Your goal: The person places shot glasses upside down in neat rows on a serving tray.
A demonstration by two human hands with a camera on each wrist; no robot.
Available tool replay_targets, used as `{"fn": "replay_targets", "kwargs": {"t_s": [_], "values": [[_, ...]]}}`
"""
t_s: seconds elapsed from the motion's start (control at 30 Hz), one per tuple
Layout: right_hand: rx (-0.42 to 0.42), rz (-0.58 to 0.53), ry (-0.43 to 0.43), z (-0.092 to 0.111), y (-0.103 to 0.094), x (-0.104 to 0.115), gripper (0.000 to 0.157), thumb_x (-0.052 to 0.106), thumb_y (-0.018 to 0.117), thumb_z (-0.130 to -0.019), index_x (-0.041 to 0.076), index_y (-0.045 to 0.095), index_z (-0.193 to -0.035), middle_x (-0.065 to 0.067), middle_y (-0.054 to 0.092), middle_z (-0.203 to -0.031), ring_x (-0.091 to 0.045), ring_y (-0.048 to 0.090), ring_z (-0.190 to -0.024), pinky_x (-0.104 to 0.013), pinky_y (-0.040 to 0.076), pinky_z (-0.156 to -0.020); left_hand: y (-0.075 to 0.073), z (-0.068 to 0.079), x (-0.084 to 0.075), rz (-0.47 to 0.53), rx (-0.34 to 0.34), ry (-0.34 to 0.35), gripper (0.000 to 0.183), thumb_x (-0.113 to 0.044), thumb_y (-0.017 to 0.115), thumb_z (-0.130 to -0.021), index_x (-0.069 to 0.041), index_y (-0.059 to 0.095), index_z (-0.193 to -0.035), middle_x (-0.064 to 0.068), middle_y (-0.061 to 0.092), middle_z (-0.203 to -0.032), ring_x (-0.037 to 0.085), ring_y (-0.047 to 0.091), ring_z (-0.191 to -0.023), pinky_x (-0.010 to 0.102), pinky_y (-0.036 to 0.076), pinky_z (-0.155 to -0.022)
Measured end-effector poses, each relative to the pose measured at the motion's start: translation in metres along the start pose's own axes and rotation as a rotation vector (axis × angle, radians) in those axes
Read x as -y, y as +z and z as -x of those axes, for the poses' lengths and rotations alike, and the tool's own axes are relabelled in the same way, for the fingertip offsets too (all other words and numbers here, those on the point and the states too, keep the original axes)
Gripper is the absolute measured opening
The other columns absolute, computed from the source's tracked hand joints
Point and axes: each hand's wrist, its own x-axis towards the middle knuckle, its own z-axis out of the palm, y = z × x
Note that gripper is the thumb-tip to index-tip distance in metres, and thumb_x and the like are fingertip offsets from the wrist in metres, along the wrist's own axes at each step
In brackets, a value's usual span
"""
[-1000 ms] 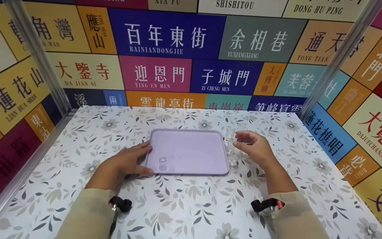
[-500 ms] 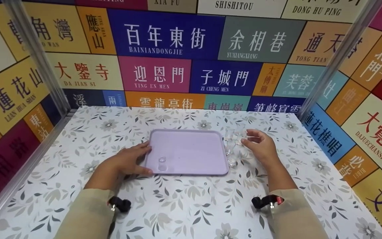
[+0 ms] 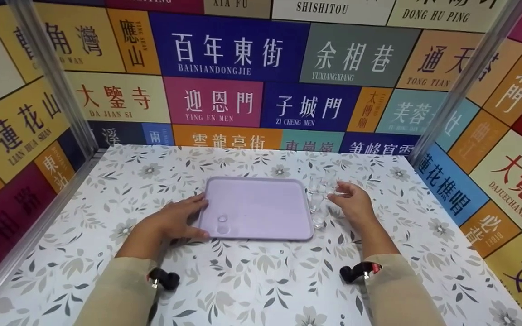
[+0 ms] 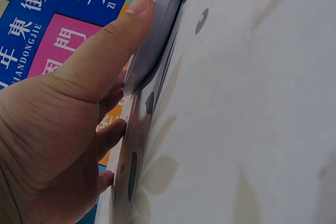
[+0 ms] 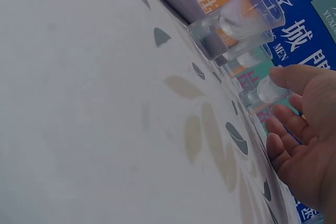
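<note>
A lilac tray (image 3: 261, 206) lies on the patterned tabletop, one small clear glass (image 3: 222, 222) standing in its front left corner. My left hand (image 3: 177, 221) rests at the tray's left end, fingers along the left side and thumb at the front corner. The left wrist view has its thumb against the rim. Several clear shot glasses (image 5: 236, 22) are grouped just right of the tray. My right hand (image 3: 354, 203) is at the right side of this group, thumb and index finger apart. In the right wrist view its thumb tip overlaps one shot glass; I cannot tell whether it grips that glass.
A white table (image 3: 252, 285) with a leaf and flower pattern carries everything. Colourful panels with place names (image 3: 229, 50) rise behind and on both sides. Metal posts (image 3: 465, 77) stand at the back corners. Each wrist wears a black strap mount (image 3: 166, 278).
My right hand first drew away to the right from the glasses, then came slightly back toward them and lower. The left hand and the tray have stayed in place.
</note>
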Motion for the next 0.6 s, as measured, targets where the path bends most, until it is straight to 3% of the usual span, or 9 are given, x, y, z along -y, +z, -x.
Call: {"fn": "replay_targets", "kwargs": {"t_s": [0.6], "values": [[0.015,0.167,0.005,-0.0071,0.0045,-0.0072,0.057,0.035,0.078,-0.098,0.006,0.063,-0.145,-0.018,0.067,-0.144,-0.035,0.062,-0.135,-0.049,0.049,-0.121,0.0004,0.0022,-0.0023,0.034,0.004,-0.028,0.118,-0.076,0.085,-0.073,-0.039,0.029,-0.170,-0.018,0.008,-0.182,0.050,0.002,-0.167,0.077,0.005,-0.131]]}}
